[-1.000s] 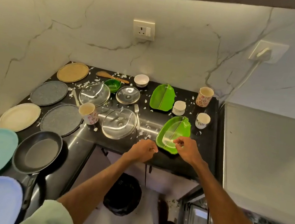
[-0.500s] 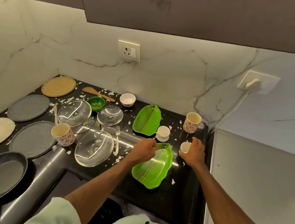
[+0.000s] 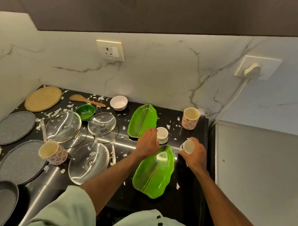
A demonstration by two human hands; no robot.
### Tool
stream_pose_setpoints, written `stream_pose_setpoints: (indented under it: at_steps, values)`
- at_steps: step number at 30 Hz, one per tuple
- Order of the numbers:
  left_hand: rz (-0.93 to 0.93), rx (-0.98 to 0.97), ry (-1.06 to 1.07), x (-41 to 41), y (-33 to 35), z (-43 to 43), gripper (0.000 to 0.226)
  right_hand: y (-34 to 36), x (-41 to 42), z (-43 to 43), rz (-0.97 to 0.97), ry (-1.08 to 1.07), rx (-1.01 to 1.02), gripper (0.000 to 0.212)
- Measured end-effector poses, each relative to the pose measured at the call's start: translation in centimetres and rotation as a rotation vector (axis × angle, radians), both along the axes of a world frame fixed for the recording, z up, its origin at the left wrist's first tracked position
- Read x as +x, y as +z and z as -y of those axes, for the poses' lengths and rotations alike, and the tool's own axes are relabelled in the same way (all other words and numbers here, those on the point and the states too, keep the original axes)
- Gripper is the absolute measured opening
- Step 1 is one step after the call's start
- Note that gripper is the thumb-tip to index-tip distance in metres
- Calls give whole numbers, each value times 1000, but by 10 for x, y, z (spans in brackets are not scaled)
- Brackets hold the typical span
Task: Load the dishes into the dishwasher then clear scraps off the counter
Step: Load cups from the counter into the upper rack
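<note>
My right hand [image 3: 195, 154] grips a tilted cup [image 3: 187, 146]; left hand [image 3: 147, 145] meets second cup [image 3: 162, 134], grip unclear. Likely light, brittle: hold the wall.

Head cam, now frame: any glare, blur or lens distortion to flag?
Head view: glare streaks the counter and whitens the near green leaf plate; head view: wide-angle skews the cabinet edge; right hand and its cup only slightly soft.

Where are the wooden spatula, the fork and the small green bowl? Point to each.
wooden spatula [image 3: 78, 98], head view, on its broad blade.
fork [image 3: 113, 151], head view, on its handle.
small green bowl [image 3: 85, 112], head view, on its inside.
</note>
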State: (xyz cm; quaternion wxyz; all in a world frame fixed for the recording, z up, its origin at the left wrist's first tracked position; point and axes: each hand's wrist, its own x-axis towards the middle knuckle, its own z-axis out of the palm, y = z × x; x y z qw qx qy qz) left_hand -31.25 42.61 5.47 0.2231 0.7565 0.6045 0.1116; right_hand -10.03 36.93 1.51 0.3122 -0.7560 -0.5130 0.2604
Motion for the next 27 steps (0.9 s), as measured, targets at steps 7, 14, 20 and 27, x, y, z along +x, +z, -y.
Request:
stream_pose_setpoints:
  at_steps: [7, 14, 20, 27]
  values:
    - [-436, -41, -268, 32, -20, -54, 96, 10, -4, 17, -22, -97, 4, 72]
    - [-426, -51, -334, 28, -44, -72, 71, 14, -14, 51, -66, -206, -42, 75]
    - [-147, 53, -311, 19, -16, -59, 61, 26, -18, 80, -121, -270, -6, 73]
    - [335, -197, -261, 23, 18, -1, 70, 40, -21, 123, -230, -408, 78, 68]
